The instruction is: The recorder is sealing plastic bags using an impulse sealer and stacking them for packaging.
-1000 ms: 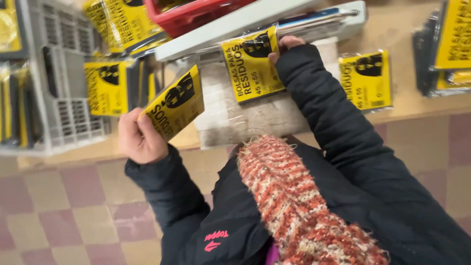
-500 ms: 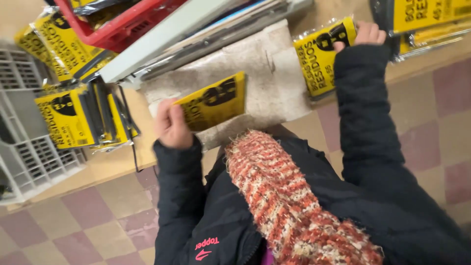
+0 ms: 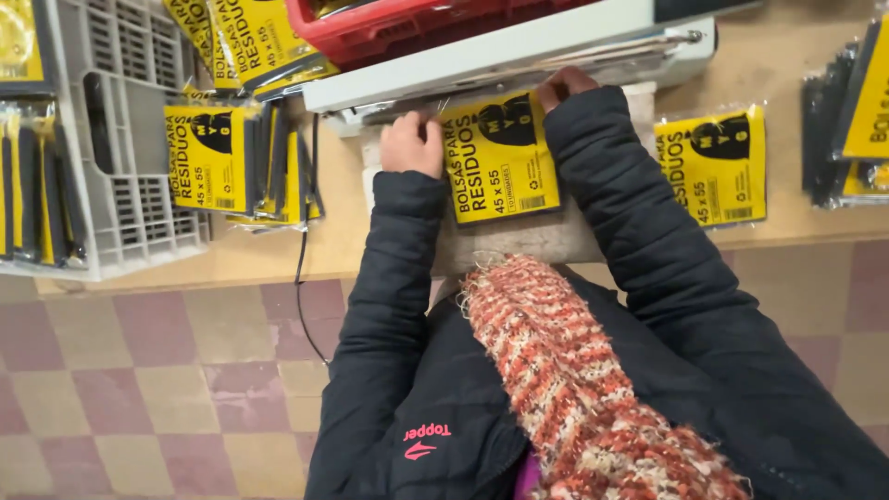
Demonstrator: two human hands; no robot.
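Yellow bag packet (image 3: 500,157) lies flat on a grey pad on the desk (image 3: 796,222), top edge pushed under the white bar of the heat sealer (image 3: 500,51). Left hand (image 3: 412,143) curled, fingers pinching the packet's upper left corner; right hand (image 3: 563,85) mostly hidden by the sleeve, fingertips on the upper right corner, how far closed I can't tell. Packet looks light, thin, floppy, glossy film so likely slippery; best held by the two top corners, kept taut. Another sealed packet (image 3: 715,167) just right of it, a stack of packets (image 3: 231,162) to the left by a grey plastic crate (image 3: 120,139), red crate (image 3: 407,23) behind the sealer. Desk is pale wood; floor (image 3: 139,380) is checkered pink and beige tile; black cable (image 3: 304,268) hangs off the edge.
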